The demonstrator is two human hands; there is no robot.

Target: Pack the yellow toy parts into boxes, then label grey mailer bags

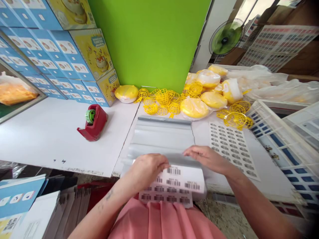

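Note:
My left hand (149, 167) is closed, with fingertips bent down at the upper part of a white barcode label sheet (180, 182). Whatever those fingers pinch is too small to make out. To its right, my right hand (208, 158) has thumb and fingers drawn together over a grey plastic mailing bag (161, 134); anything between them cannot be made out. The bag lies flat on the table under both hands. The label sheet covers its near end and hangs past the table edge, where a second row of labels shows against the pink clothing.
A red tape dispenser (94, 122) stands left. Blue boxes (67, 49) are stacked behind it. Yellow mesh pieces (161, 98) and wrapped yellow rounds (194, 108) line the green panel (149, 39). Another barcode sheet (231, 146) lies right, near a white crate (274, 136).

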